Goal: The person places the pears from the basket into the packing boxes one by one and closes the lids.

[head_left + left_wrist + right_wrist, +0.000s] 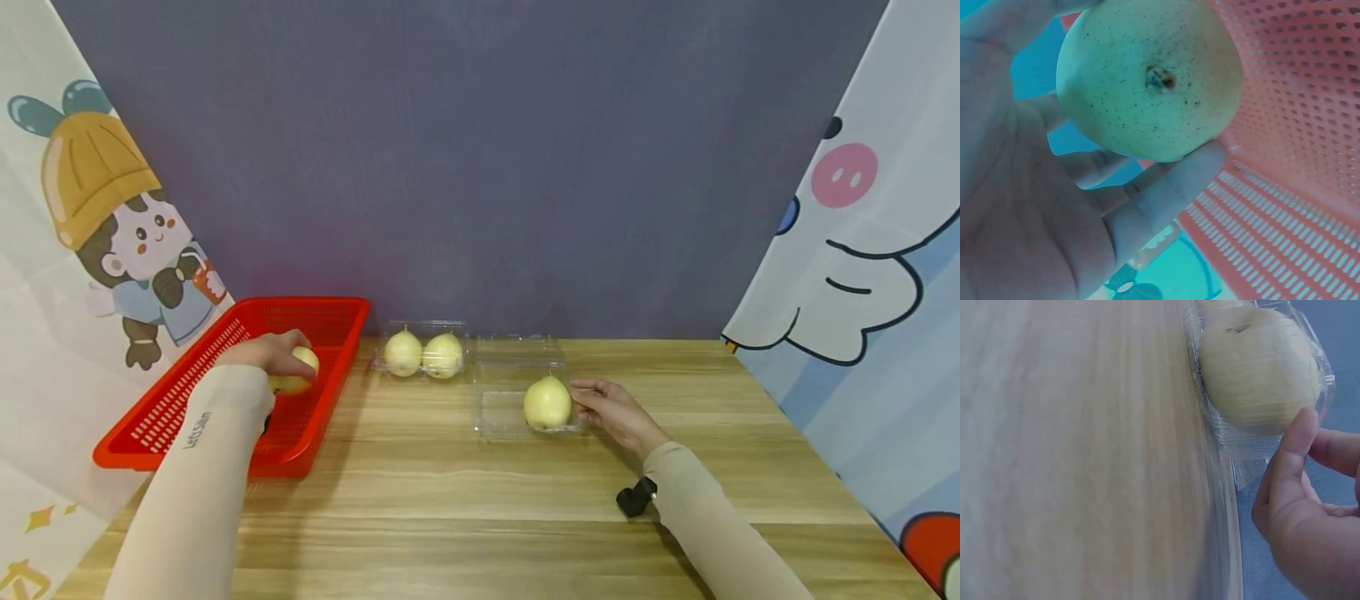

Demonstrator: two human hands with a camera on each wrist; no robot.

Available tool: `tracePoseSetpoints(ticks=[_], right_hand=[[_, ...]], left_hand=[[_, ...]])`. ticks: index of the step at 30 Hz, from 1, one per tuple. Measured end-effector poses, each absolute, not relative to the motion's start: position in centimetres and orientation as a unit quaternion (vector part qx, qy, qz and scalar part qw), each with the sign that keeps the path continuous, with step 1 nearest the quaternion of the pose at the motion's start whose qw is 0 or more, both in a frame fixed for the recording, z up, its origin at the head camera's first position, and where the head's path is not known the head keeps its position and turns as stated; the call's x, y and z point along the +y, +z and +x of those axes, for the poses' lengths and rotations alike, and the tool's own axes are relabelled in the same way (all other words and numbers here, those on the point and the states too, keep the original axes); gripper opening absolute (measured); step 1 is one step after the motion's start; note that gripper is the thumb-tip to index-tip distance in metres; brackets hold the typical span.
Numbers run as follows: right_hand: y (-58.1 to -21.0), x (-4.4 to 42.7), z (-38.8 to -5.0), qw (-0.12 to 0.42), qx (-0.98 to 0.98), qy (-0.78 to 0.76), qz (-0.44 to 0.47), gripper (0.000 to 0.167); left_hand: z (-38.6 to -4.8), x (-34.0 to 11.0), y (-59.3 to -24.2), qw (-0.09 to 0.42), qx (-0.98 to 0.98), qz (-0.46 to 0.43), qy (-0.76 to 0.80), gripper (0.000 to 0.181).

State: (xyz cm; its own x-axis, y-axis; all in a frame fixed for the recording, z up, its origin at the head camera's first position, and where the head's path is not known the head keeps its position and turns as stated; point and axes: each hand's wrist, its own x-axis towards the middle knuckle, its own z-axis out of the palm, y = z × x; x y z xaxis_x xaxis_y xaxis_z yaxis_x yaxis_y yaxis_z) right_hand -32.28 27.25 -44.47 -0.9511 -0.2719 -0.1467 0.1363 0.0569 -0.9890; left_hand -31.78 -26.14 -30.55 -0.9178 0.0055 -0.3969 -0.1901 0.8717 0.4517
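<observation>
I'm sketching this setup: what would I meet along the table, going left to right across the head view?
Red basket, clear box with two yellow fruits, open clear container with one yellow fruit, right hand.

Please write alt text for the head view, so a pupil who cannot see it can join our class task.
A person's left hand holds a pale yellow fruit at a red basket, while their right hand grips the edge of an open clear container with one fruit inside. Between them, a second clear container with two fruits stands on the wooden table.
</observation>
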Motion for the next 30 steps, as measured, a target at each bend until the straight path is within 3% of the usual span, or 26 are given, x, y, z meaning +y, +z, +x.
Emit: tracePoseSetpoints(ticks=[5,9,16,30], right_hand=[[-44.5,27.2,-32.3,0.149,0.713,-0.684,-0.047,0.052],[-44.6,27.2,-32.4,0.149,0.712,-0.684,-0.046,0.052],[-44.6,27.1,-32.5,0.149,0.708,-0.689,-0.043,0.052],[-44.7,27.1,-32.5,0.148,0.711,-0.686,-0.045,0.054]], left_hand=[[-32.0,-26.0,-30.0,0.155,0.971,0.025,0.182,0.062],[-31.8,-25.7,-29.5,0.138,0.973,0.045,0.181,0.062],[-31.5,-25.2,-28.5,0.115,0.980,0.049,0.152,0.070],[-31.5,-23.7,-27.9,0.076,0.985,0.077,0.136,0.062]])
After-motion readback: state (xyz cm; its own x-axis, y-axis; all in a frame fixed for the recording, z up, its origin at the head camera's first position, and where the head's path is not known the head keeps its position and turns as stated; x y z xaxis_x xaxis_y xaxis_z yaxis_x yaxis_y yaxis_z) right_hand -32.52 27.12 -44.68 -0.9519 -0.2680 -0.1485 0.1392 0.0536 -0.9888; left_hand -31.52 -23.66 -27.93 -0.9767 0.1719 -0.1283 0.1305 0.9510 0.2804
